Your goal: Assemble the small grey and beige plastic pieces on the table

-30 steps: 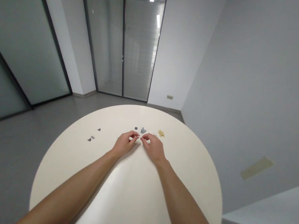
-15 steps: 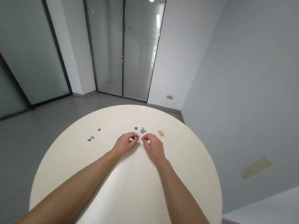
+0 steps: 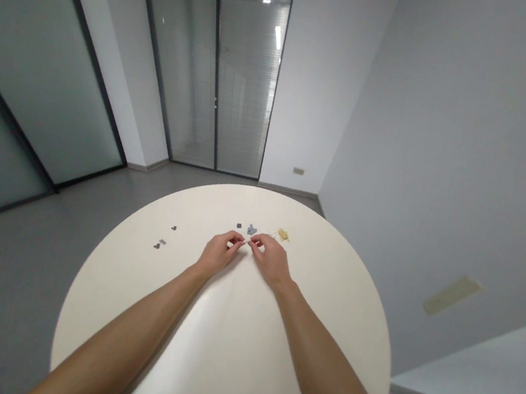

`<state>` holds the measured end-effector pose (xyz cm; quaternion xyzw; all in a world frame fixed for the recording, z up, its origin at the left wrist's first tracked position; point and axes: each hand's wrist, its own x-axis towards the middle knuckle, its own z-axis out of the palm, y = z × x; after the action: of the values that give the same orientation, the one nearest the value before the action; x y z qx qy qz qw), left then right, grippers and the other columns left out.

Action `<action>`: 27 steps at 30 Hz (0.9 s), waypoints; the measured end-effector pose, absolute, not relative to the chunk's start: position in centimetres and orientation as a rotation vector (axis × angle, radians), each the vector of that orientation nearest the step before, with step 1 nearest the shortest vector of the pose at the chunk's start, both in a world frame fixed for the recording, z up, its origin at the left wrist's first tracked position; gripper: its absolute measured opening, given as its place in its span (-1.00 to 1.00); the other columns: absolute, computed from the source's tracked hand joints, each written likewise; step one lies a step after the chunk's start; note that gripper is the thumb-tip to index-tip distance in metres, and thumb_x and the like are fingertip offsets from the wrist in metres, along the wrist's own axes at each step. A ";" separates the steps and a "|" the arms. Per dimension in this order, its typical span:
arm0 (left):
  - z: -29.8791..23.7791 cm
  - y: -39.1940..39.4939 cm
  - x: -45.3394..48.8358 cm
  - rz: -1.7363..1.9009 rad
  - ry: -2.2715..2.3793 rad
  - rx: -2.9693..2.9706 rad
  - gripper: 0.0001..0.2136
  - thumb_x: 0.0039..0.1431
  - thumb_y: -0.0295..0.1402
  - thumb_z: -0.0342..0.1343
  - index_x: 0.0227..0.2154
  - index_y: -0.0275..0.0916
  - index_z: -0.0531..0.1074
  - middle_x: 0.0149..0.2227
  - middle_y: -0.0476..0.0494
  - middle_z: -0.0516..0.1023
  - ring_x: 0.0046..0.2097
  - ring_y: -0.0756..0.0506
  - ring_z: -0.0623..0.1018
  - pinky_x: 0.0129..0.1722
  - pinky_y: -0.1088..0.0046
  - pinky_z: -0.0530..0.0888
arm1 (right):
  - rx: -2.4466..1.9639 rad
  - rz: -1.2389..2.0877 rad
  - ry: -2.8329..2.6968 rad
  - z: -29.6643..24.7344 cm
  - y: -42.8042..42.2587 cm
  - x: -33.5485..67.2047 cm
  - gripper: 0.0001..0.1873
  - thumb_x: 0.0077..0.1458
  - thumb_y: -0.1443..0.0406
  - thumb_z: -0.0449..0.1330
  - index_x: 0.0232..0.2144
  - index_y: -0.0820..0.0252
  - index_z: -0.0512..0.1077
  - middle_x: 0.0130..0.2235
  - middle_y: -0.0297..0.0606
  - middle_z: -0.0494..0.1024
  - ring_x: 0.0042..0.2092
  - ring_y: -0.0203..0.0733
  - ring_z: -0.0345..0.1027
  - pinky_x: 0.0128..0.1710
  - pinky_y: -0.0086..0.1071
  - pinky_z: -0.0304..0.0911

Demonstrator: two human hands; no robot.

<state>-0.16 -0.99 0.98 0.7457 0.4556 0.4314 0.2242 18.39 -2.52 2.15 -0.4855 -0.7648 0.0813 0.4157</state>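
Observation:
My left hand (image 3: 218, 252) and my right hand (image 3: 271, 259) meet over the middle of the round table, fingertips almost touching. Between them is a tiny whitish piece (image 3: 247, 241), pinched by thumb and fingers from both sides; its exact kind is too small to make out. Just beyond the fingers lies a small heap of grey pieces (image 3: 252, 229), with a dark grey piece (image 3: 239, 225) to its left. Behind my right hand are a pile of yellow pieces (image 3: 283, 234) and a few white pieces (image 3: 273, 234), partly hidden by the hand.
On the left of the white round table (image 3: 233, 359) lie a dark piece (image 3: 173, 228), a brownish-grey flat piece (image 3: 162, 242) and another dark piece (image 3: 156, 246). A glass door (image 3: 243, 86) stands beyond the table, and a wall (image 3: 441, 148) rises at the right.
The fingertips have shifted very slightly around the whitish piece, which shows a little more. Both arms and the pieces on the table stay where they were.

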 end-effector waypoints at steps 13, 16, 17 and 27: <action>1.0 -1.1 -0.1 1.205 1.249 2.047 -0.81 0.25 -0.23 0.03 -0.23 -0.16 0.50 -0.23 -0.07 0.61 -0.21 -0.06 0.55 -0.25 0.46 0.48 | -1.215 0.234 -1.920 2.3 -2.7 18.4 -0.90 0.22 0.25 0.17 -0.26 0.08 0.49 -0.26 -0.32 0.58 -0.22 -0.21 0.42 -0.17 -0.36 0.21; 1.0 -1.1 -0.1 1.200 1.263 2.053 -0.80 0.24 -0.23 0.04 -0.24 -0.16 0.51 -0.24 -0.08 0.61 -0.22 -0.07 0.55 -0.26 0.47 0.48 | -1.213 0.236 -1.924 2.3 -2.7 18.4 -0.89 0.23 0.25 0.16 -0.27 0.09 0.49 -0.27 -0.31 0.58 -0.22 -0.21 0.42 -0.18 -0.37 0.20; 1.0 -1.1 -0.1 1.199 1.265 2.054 -0.80 0.24 -0.23 0.04 -0.24 -0.16 0.51 -0.24 -0.08 0.61 -0.22 -0.07 0.55 -0.26 0.47 0.48 | -1.215 0.232 -1.927 2.3 -2.7 18.5 -0.89 0.23 0.24 0.16 -0.28 0.09 0.49 -0.27 -0.31 0.58 -0.22 -0.21 0.41 -0.18 -0.37 0.20; 1.0 -1.2 -0.1 1.169 1.294 2.067 -0.78 0.23 -0.20 0.04 -0.26 -0.18 0.52 -0.25 -0.10 0.62 -0.23 -0.08 0.56 -0.25 0.45 0.49 | -1.215 0.231 -1.952 2.4 -2.8 18.6 -0.86 0.25 0.21 0.14 -0.27 0.09 0.49 -0.26 -0.30 0.58 -0.22 -0.21 0.41 -0.18 -0.36 0.21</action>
<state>-0.13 -1.20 1.03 0.7461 0.4671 0.4220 0.2168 18.55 -2.79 2.43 -0.4810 -0.7729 0.0914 0.4037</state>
